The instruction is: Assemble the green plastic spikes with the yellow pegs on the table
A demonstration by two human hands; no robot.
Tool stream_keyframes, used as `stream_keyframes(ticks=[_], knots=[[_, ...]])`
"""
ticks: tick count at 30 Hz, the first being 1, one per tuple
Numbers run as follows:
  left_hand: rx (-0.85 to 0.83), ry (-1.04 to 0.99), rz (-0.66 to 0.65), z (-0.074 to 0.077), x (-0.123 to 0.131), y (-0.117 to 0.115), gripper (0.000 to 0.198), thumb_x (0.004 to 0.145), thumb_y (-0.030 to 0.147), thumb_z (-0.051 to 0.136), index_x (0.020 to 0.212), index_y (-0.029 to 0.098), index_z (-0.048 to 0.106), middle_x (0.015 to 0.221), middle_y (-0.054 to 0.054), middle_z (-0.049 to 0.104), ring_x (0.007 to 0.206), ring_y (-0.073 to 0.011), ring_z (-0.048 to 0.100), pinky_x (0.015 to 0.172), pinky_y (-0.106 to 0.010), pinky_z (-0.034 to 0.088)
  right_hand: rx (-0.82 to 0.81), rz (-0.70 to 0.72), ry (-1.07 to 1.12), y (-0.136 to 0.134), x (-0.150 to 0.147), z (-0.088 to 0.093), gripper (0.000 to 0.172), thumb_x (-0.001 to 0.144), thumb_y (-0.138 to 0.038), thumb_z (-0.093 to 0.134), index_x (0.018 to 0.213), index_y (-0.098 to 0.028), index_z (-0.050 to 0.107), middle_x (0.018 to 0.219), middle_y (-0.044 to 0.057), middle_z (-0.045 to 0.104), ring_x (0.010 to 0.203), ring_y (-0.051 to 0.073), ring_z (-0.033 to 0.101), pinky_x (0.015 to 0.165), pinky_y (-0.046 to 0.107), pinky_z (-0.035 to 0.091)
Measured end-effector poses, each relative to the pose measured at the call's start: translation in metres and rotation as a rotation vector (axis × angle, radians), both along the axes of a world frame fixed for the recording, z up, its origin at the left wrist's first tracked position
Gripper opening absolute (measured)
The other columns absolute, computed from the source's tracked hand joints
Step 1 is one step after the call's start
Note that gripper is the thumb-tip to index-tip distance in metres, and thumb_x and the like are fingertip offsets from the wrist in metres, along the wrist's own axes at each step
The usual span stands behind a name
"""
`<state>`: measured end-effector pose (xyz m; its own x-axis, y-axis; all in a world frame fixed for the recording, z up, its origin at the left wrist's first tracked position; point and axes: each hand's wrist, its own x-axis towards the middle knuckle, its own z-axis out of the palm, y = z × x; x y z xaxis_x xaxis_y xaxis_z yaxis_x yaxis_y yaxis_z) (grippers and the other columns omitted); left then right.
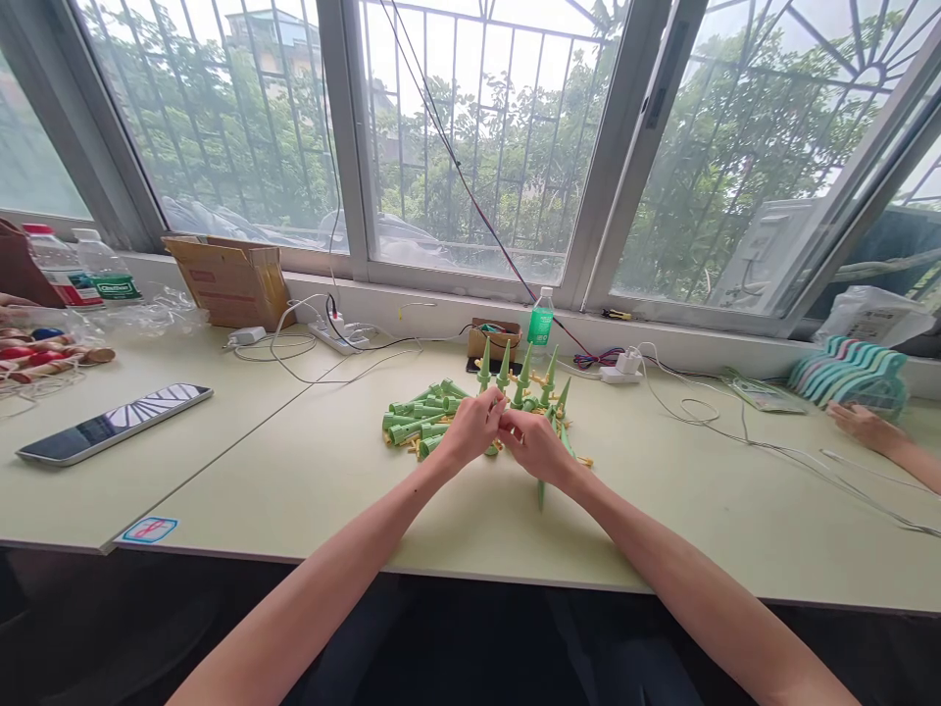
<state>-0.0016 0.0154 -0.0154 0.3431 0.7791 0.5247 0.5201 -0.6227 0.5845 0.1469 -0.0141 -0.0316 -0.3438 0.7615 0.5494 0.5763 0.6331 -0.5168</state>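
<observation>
Forearms [353,537] converge, hands [472,428] together before green spikes [524,378].

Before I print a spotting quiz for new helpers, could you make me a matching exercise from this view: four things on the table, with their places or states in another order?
Things
1. Phone
2. Sticker
3. Green tubes
4. Green spikes

Places or states
A. Heaped beside the left hand
B. Several standing point up, beyond the left hand and right hand
C. Lying flat, dark screen up
D. Blue-edged, near the front edge of the table

Right pairs: 1-C, 2-D, 3-A, 4-B
</observation>
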Motion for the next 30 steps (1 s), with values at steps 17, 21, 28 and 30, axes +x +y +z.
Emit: stream_keyframes(ticks=[17, 21, 28, 30], knots=[[0.002, -0.011, 0.002, 0.0014, 0.0000, -0.0005, 0.022, 0.092, 0.033, 0.040, 0.082, 0.021, 0.054, 0.058, 0.002, 0.056, 0.048, -0.0123, 0.048, 0.053, -0.024, 0.037, 0.009, 0.006, -0.008, 0.0003, 0.0007, -0.0013, 0.014, 0.090, -0.020, 0.048, 0.078, -0.019, 0.057, 0.076, 0.001, 0.063, 0.061, 0.012, 0.051, 0.061, 0.024, 0.039], [-0.005, -0.012, 0.003, 0.0018, 0.0000, -0.0009, 0.021, 0.092, 0.032, 0.040, 0.082, 0.021, 0.054, 0.058, 0.002, 0.055, 0.049, -0.0122, 0.047, 0.054, -0.023, 0.037, 0.008, 0.003, -0.012, 0.0003, 0.0005, -0.0012, 0.014, 0.090, -0.020, 0.049, 0.079, -0.019, 0.057, 0.076, 0.001, 0.063, 0.060, 0.012, 0.050, 0.061, 0.024, 0.038], [-0.007, -0.009, 0.005, 0.0012, -0.0003, -0.0002, 0.020, 0.092, 0.032, 0.040, 0.083, 0.021, 0.054, 0.058, 0.003, 0.055, 0.049, -0.0121, 0.047, 0.054, -0.023, 0.037, 0.001, 0.002, -0.016, -0.0006, 0.0002, -0.0003, 0.014, 0.090, -0.021, 0.049, 0.079, -0.019, 0.057, 0.077, 0.001, 0.064, 0.060, 0.012, 0.050, 0.061, 0.024, 0.038], [-0.008, -0.012, 0.002, 0.0011, -0.0005, -0.0002, 0.020, 0.092, 0.032, 0.040, 0.083, 0.020, 0.054, 0.058, 0.003, 0.056, 0.049, -0.0120, 0.048, 0.054, -0.023, 0.037, 0.003, 0.004, -0.015, -0.0004, 0.0002, -0.0008, 0.013, 0.090, -0.021, 0.049, 0.080, -0.019, 0.058, 0.077, 0.001, 0.064, 0.060, 0.011, 0.050, 0.061, 0.023, 0.038]])
